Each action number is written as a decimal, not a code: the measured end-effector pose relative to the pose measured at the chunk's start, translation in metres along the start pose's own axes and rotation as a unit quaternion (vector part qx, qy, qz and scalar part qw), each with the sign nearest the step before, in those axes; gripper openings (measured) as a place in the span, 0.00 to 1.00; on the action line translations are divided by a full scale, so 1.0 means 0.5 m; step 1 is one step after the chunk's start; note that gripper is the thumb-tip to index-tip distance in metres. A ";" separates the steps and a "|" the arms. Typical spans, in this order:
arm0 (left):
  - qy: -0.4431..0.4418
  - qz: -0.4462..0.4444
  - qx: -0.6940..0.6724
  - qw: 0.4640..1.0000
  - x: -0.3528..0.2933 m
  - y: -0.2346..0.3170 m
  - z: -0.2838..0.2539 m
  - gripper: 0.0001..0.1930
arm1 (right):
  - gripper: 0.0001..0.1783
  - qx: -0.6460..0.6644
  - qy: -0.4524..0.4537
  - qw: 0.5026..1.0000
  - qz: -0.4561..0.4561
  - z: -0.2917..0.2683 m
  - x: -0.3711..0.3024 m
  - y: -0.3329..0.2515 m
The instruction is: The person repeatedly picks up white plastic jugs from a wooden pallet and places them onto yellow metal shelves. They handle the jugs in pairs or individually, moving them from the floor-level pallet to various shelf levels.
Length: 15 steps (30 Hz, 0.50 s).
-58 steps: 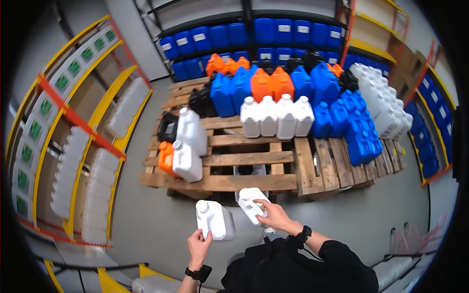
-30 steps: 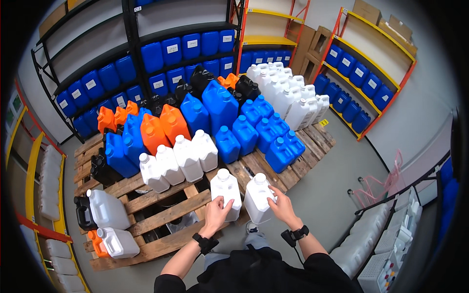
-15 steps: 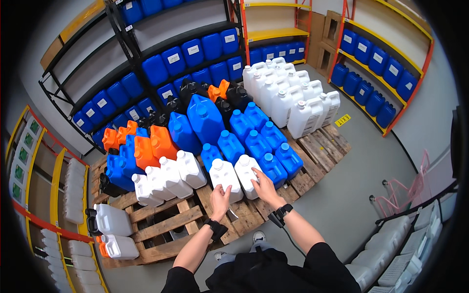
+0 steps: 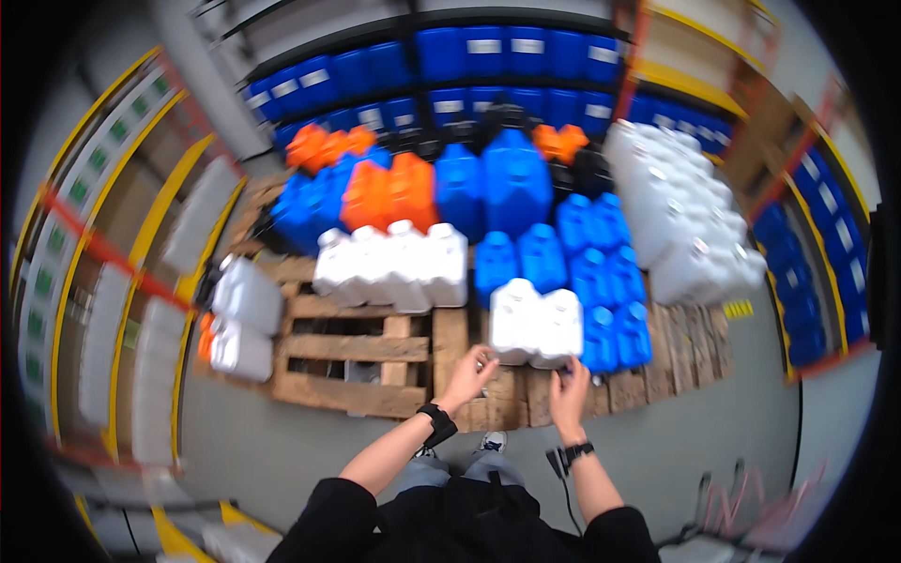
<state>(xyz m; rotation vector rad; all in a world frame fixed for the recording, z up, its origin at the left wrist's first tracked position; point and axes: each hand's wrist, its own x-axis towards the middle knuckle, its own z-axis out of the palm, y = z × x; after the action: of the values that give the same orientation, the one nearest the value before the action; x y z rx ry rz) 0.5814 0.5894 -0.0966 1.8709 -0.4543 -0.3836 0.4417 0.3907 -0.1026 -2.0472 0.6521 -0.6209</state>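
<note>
Two white jugs, a left one (image 4: 512,324) and a right one (image 4: 560,330), stand side by side at the pallet's front, just beyond my hands. My left hand (image 4: 469,377) is by the lower left corner of the left jug, its fingers loosely curled and apart, with nothing visible in them. Under the front of the right jug, my right hand (image 4: 570,399) reaches up with fingers slightly bent and parted; whether the tips touch is blurred. Small blue jugs (image 4: 601,338) sit right beside the white pair, with other blue ones (image 4: 541,253) behind.
The wooden pallet (image 4: 357,347) carries a row of white jugs (image 4: 389,267), orange jugs (image 4: 389,188), tall blue jugs (image 4: 516,183) and many white jugs (image 4: 671,206) on the right. Two whitish jugs (image 4: 246,296) lie at the left end. Racks (image 4: 450,66) of blue containers line the back.
My view has turned left, blurring the picture. My hands have come back from the two white jugs to their lower front; before, the right hand lay against the right jug's side.
</note>
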 end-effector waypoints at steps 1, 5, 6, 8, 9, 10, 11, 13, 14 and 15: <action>-0.027 -0.057 0.030 0.998 -0.033 -0.008 -0.032 0.13 | 0.28 -0.001 -0.034 0.999 0.009 0.000 -0.043 0.041; 0.013 -0.169 0.140 0.976 -0.240 -0.178 -0.179 0.18 | 0.25 -0.043 -0.155 0.987 -0.013 0.007 -0.232 0.211; 0.041 -0.201 0.151 0.967 -0.316 -0.224 -0.220 0.19 | 0.21 -0.137 -0.253 0.955 0.072 -0.003 -0.272 0.255; 0.090 -0.300 0.175 0.933 -0.524 -0.372 -0.287 0.21 | 0.18 -0.151 -0.419 0.872 0.202 0.006 -0.363 0.460; 0.108 -0.377 0.182 0.902 -0.612 -0.427 -0.321 0.22 | 0.15 -0.198 -0.580 0.771 0.174 0.002 -0.365 0.386; 0.147 -0.446 0.172 0.866 -0.703 -0.448 -0.342 0.22 | 0.16 -0.262 -0.645 0.715 0.065 0.002 -0.388 0.379; 0.198 -0.502 0.154 0.828 -0.859 -0.491 -0.328 0.21 | 0.19 -0.251 -0.708 0.646 -0.135 0.000 -0.391 0.495; 0.247 -0.566 0.108 0.779 -1.060 -0.546 -0.328 0.20 | 0.17 -0.282 -0.720 0.634 -0.014 0.074 -0.407 0.446; 0.245 -0.607 0.088 0.751 -1.125 -0.550 -0.329 0.19 | 0.17 -0.284 -0.704 0.649 0.045 0.117 -0.407 0.410; 0.271 -0.632 0.056 0.724 -1.199 -0.536 -0.318 0.20 | 0.16 -0.285 -0.694 0.657 0.079 0.171 -0.400 0.382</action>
<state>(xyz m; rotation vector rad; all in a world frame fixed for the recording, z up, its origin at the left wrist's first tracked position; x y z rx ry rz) 0.1661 1.0934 -0.2707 2.0379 1.3295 -0.6431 0.3082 0.4795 -0.3437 -2.2213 0.0142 1.4032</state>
